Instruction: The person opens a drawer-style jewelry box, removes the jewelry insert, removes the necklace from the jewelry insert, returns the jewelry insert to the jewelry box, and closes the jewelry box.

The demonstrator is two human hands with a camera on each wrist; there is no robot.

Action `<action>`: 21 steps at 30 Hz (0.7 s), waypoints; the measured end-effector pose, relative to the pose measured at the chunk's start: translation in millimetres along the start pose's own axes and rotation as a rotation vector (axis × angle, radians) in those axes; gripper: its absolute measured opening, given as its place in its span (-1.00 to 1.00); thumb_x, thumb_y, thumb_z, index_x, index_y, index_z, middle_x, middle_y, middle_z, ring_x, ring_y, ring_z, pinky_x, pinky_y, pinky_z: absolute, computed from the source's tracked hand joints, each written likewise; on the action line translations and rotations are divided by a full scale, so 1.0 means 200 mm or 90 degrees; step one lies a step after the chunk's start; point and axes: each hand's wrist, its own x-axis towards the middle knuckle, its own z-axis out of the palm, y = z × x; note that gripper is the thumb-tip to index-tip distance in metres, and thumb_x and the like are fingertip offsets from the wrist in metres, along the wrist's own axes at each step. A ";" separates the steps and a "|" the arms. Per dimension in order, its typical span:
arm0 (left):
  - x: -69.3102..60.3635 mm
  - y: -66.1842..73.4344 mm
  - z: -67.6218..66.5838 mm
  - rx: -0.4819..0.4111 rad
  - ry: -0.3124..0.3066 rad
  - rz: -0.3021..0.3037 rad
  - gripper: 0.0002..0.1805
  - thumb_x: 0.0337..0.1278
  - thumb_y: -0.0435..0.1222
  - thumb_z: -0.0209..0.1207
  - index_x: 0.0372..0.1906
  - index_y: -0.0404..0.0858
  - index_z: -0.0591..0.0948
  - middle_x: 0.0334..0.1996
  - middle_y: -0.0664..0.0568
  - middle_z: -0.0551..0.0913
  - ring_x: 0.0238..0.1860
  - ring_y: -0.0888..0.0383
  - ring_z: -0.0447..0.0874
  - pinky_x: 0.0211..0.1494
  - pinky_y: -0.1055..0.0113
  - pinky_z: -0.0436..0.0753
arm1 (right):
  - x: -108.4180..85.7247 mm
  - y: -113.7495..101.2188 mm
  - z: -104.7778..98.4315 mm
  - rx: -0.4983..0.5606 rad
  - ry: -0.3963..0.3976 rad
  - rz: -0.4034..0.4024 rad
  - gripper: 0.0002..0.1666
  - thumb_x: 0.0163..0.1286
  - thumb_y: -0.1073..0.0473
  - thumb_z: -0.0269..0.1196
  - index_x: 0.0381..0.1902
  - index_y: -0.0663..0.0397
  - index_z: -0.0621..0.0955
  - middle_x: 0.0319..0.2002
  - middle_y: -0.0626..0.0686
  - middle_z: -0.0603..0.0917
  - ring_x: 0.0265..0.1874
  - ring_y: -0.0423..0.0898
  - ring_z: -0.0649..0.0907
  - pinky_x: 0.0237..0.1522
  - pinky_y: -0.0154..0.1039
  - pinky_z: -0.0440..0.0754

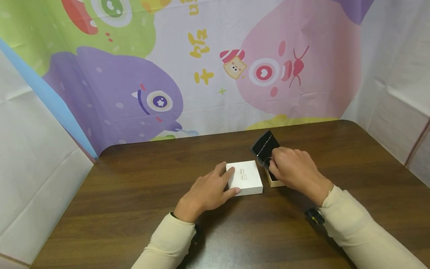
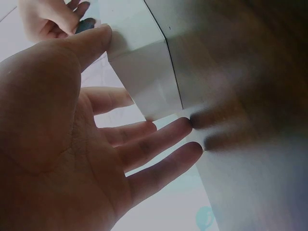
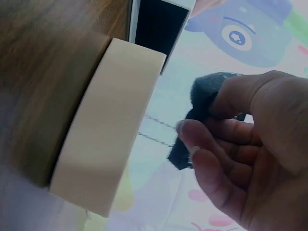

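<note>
My left hand [image 1: 206,190] rests on a white box sleeve [image 1: 245,177] with small lettering on top. Its thumb touches the front corner and the other fingers lie extended at the top and left edge. In the right wrist view, the sleeve's dark open end [image 3: 161,26] faces the cream drawer tray [image 3: 106,125]. My right hand [image 1: 297,168] pinches a black padded insert [image 1: 265,144], tilted up above the tray. A thin chain [image 1: 263,148] runs across the insert; in the right wrist view, two strands stretch from it toward the tray. My right hand partly hides the tray.
Everything lies on a brown wooden table [image 1: 134,209] with rounded far corners. Behind it hangs a cartoon-printed cloth [image 1: 215,104], with pale panels at both sides. Dark wrist devices sit by both cream sleeves.
</note>
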 end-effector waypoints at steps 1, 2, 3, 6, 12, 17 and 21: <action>0.00 0.00 0.00 0.001 0.001 0.000 -0.25 0.42 0.19 0.02 0.53 -0.11 0.30 0.50 -0.20 0.18 0.34 -0.10 0.42 0.09 -0.10 0.56 | 0.00 0.00 0.00 -0.007 0.012 -0.010 -0.73 0.26 0.21 0.19 -0.63 0.03 0.44 -0.62 -0.04 0.45 -0.73 -0.09 0.44 -0.68 -0.02 0.45; 0.00 0.00 0.00 0.002 0.001 0.000 -0.25 0.42 0.19 0.02 0.53 -0.11 0.30 0.50 -0.20 0.18 0.34 -0.10 0.42 0.09 -0.10 0.56 | 0.00 0.00 0.00 -0.015 0.024 -0.019 -0.73 0.26 0.21 0.20 -0.62 0.04 0.45 -0.60 -0.03 0.47 -0.73 -0.09 0.44 -0.68 -0.02 0.46; 0.00 0.00 0.00 0.003 0.002 0.000 -0.25 0.42 0.19 0.02 0.53 -0.11 0.30 0.50 -0.19 0.19 0.34 -0.10 0.43 0.10 -0.09 0.56 | 0.00 -0.01 0.00 -0.021 0.032 -0.026 -0.74 0.26 0.21 0.20 -0.61 0.05 0.45 -0.59 -0.02 0.48 -0.73 -0.10 0.44 -0.69 -0.02 0.46; 0.00 0.00 0.00 0.009 0.005 0.002 -0.25 0.42 0.19 0.02 0.53 -0.11 0.31 0.49 -0.19 0.20 0.32 -0.11 0.44 0.09 -0.10 0.57 | 0.00 -0.01 0.00 -0.041 0.061 -0.050 -0.76 0.26 0.20 0.22 -0.59 0.09 0.47 -0.55 0.02 0.52 -0.73 -0.09 0.45 -0.70 -0.02 0.48; 0.00 0.00 0.00 0.009 0.003 0.001 -0.25 0.42 0.22 -0.02 0.53 -0.10 0.31 0.50 -0.19 0.19 0.34 -0.11 0.43 0.10 -0.10 0.57 | 0.00 -0.01 0.00 -0.080 0.135 -0.114 -0.77 0.21 0.21 0.25 -0.57 0.14 0.48 -0.55 0.06 0.54 -0.77 -0.04 0.48 -0.75 0.01 0.47; 0.00 0.00 0.00 0.005 0.000 -0.004 -0.25 0.43 0.23 -0.05 0.53 -0.09 0.30 0.50 -0.19 0.19 0.34 -0.11 0.42 0.11 -0.10 0.56 | 0.01 -0.02 0.01 -0.092 0.181 -0.160 -0.78 0.20 0.21 0.23 -0.57 0.16 0.47 -0.57 0.08 0.52 -0.78 -0.03 0.48 -0.77 0.01 0.46; 0.00 0.00 0.00 0.002 0.001 -0.007 -0.25 0.42 0.24 -0.05 0.53 -0.08 0.31 0.50 -0.18 0.19 0.34 -0.11 0.42 0.10 -0.12 0.56 | 0.01 -0.02 0.00 -0.091 0.197 -0.187 -0.79 0.18 0.23 0.23 -0.58 0.16 0.46 -0.58 0.07 0.50 -0.78 -0.05 0.46 -0.78 -0.02 0.45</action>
